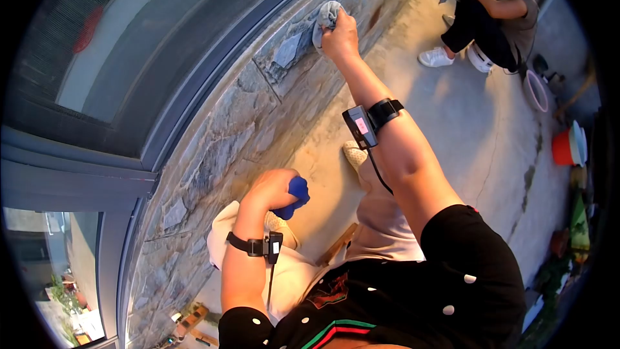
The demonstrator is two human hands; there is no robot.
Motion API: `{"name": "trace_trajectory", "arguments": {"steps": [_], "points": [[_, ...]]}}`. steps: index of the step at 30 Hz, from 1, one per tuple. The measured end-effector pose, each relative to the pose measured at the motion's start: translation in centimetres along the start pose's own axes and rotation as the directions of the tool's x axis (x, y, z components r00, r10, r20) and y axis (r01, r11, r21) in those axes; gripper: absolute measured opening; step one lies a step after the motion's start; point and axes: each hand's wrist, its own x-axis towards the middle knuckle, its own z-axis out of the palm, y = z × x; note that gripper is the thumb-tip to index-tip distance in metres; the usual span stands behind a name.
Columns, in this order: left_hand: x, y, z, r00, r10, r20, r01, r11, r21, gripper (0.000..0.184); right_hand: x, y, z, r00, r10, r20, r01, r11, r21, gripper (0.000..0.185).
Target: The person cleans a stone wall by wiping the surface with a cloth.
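Note:
My right hand (342,37), at the end of an outstretched arm, is closed around a crumpled grey-white cloth (329,14). The cloth lies against the upper part of the stone-faced wall (236,113), just under the window ledge. Lower down and nearer my body, my left hand (270,187) is bent at the wrist and closed on a bunched blue cloth (297,194). That cloth is held above the ground, beside my knee. The left fingers are mostly hidden behind the hand and the cloth.
A dark-framed window (174,110) runs above the wall. Another person (510,19) sits at the upper right, with a pink-rimmed basin (536,90) nearby. A red bucket (565,147) and plants line the right edge. Each of my forearms wears a strapped device with a cable.

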Motion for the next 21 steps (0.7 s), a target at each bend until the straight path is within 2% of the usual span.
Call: {"name": "trace_trajectory", "arguments": {"steps": [2, 4, 5, 7, 8, 10, 11, 13, 15, 17, 19, 20, 21], "points": [[-0.4, -0.5, -0.1, 0.998, 0.008, -0.055, -0.008, 1.0, -0.002, 0.034, 1.6, 2.1, 0.3, 0.999, 0.03, 0.018, -0.029, 0.999, -0.02, 0.034], [-0.7, -0.7, -0.1, 0.994, 0.014, -0.109, -0.015, 1.0, -0.007, 0.036, 2.2, 3.8, 0.8, 0.962, 0.251, 0.104, -0.236, 0.962, -0.137, 0.034], [-0.8, -0.7, -0.1, 0.994, 0.005, -0.114, -0.007, 1.0, -0.017, 0.036, 1.8, 4.5, 1.1, 0.963, 0.249, 0.106, -0.234, 0.962, -0.137, 0.034], [-1.0, -0.7, -0.3, 0.992, -0.004, -0.124, 0.001, 1.0, -0.024, 0.036, 0.7, 4.9, 1.2, 0.909, 0.381, 0.168, -0.323, 0.9, -0.293, 0.034], [-1.1, -0.8, -0.4, 0.994, -0.027, -0.105, 0.024, 0.999, -0.023, 0.035, 0.3, 4.9, 1.3, 0.911, 0.377, 0.168, -0.32, 0.902, -0.289, 0.034], [-1.1, -0.9, -0.4, 0.995, -0.05, -0.087, 0.048, 0.999, -0.023, 0.035, -0.6, 4.7, 1.3, 0.805, 0.504, 0.314, -0.376, 0.842, -0.387, 0.042], [-1.1, -1.1, -0.4, 0.995, -0.061, -0.082, 0.059, 0.998, -0.025, 0.034, -1.1, 4.6, 1.5, 0.806, 0.502, 0.314, -0.375, 0.843, -0.386, 0.042], [-1.0, -1.0, -0.3, 0.995, -0.064, -0.071, 0.063, 0.998, -0.028, 0.034, -2.2, 3.5, 1.2, 0.71, 0.465, 0.529, -0.219, 0.86, -0.461, 0.042], [-1.0, -0.8, -0.3, 0.993, -0.103, -0.065, 0.101, 0.994, -0.04, 0.033, -4.3, 1.0, -0.9, 0.743, 0.363, 0.562, -0.158, 0.911, -0.38, 0.042], [-0.5, -1.7, 0.5, 0.994, -0.074, -0.082, 0.072, 0.997, -0.024, 0.034, -5.0, 0.6, -1.2, 0.767, 0.338, 0.546, -0.137, 0.917, -0.374, 0.045], [-0.3, -1.5, 0.7, 0.995, -0.062, -0.084, 0.063, 0.998, 0.016, 0.036, -4.9, -1.3, -3.0, 0.914, 0.114, 0.388, -0.115, 0.993, -0.021, 0.05], [-0.3, -1.3, 0.8, 0.995, -0.061, -0.085, 0.063, 0.998, 0.017, 0.036, -4.1, -2.3, -3.7, 0.915, 0.113, 0.388, -0.114, 0.993, -0.02, 0.05], [-0.3, -1.0, 0.7, 0.995, -0.07, -0.073, 0.071, 0.997, 0.016, 0.036, -3.2, -3.2, -4.2, 0.951, 0.08, 0.299, -0.116, 0.988, 0.106, 0.051]]}}
